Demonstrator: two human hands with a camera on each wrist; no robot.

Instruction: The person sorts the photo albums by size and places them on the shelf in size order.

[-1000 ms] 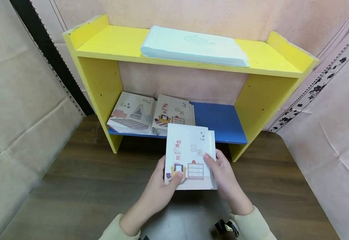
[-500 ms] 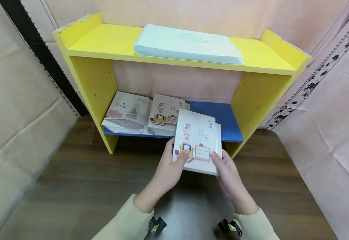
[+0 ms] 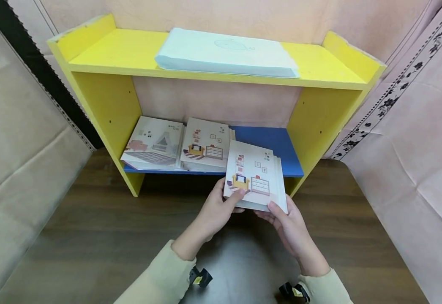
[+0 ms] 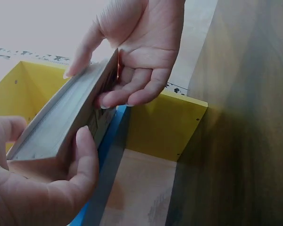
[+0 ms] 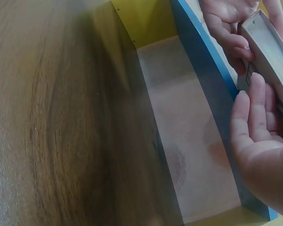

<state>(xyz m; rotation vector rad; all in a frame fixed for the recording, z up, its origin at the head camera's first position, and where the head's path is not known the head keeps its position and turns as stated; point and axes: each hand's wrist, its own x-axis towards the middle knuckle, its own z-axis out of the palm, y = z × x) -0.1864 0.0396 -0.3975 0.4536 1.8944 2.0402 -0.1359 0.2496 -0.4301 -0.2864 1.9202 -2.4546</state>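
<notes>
A thick white book (image 3: 257,175) with a drawn yellow chair and a chest of drawers on its cover is held between both hands. At its lower left corner my left hand (image 3: 214,213) grips it, thumb on the cover and fingers beneath. My right hand (image 3: 291,230) pinches the lower right corner, its thumb at the cover's edge. The left wrist view shows the page block of the book (image 4: 68,110) between the hands. In the head view, its far end overlaps the front edge of the blue lower shelf (image 3: 268,141); I cannot tell whether they touch.
On the blue shelf's left lie a book with a tent drawing (image 3: 154,141) and a book with a matching chair cover (image 3: 205,145). A yellow bookshelf (image 3: 126,48) frames them. A pale blue folded item (image 3: 226,52) lies on top. Brown wood table (image 3: 91,236) extends in front.
Both hands have carried the book forward and to the right, toward the blue shelf. The book has tilted, and the hands have slid toward its near corners. The head view has shifted slightly.
</notes>
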